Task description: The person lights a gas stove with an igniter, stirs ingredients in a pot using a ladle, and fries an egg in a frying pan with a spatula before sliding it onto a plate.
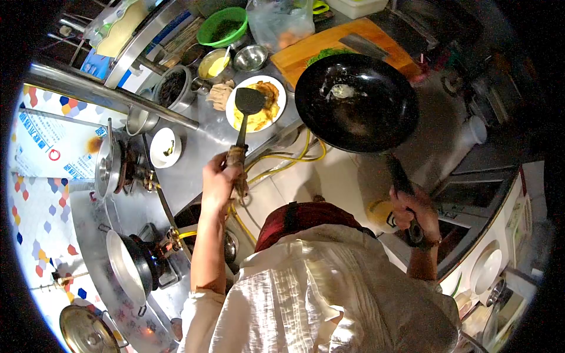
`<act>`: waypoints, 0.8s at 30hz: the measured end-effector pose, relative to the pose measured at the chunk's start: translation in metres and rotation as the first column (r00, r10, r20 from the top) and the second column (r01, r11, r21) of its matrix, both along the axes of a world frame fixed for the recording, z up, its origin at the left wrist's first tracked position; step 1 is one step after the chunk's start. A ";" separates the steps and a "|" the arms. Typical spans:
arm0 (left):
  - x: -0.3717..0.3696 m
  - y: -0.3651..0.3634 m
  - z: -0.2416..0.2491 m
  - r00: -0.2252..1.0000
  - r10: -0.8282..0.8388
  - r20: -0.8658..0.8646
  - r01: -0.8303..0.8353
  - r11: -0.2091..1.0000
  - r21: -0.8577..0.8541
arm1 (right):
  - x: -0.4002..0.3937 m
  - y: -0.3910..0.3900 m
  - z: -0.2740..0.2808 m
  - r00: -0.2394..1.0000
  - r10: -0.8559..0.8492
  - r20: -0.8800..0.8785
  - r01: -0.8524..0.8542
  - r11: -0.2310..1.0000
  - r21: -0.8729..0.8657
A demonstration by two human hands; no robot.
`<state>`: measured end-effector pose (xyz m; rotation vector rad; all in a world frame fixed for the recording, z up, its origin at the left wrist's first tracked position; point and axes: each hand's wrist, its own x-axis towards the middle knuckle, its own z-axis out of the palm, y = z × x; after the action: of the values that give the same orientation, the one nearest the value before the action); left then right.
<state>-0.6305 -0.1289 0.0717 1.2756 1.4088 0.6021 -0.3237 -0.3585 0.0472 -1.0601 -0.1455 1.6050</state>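
My left hand (220, 179) is closed round the handle of a spatula (251, 101), whose dark blade lies over the yellow, browned food, which looks like cooked egg (271, 94), on a white plate (258, 80). With my right hand (415, 213) I grip the long black handle of a wok (376, 132). The wok is held up to the right of the plate, its inside facing me, with a small pale residue on its dark surface. Part of the plate's food is hidden under the spatula blade.
Behind the wok is a wooden cutting board (374, 35) with a cleaver (362, 44) and chopped greens (326, 55). A green basket (222, 26), a metal bowl (251, 57) and a small white bowl (165, 148) stand near the plate. Another pan (126, 267) sits on the left stove.
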 end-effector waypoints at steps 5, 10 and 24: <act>0.012 0.019 -0.034 0.988 -0.136 -0.072 0.145 0.982 0.124 | -0.004 0.002 0.006 0.998 0.046 0.037 -0.044 0.998 -0.041; 0.005 0.007 -0.021 0.999 0.007 -0.036 -0.001 0.986 0.167 | -0.011 0.000 0.003 0.984 0.096 0.152 -0.097 0.995 -0.007; -0.002 0.020 0.085 0.833 -0.426 -0.354 0.472 0.880 0.051 | -0.034 0.022 -0.004 0.962 0.269 -0.042 -0.270 0.963 -0.019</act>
<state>-0.6321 -0.1091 0.1565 1.8180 1.2770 0.1603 -0.3581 -0.3361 0.0432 -1.0610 -0.2540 1.8753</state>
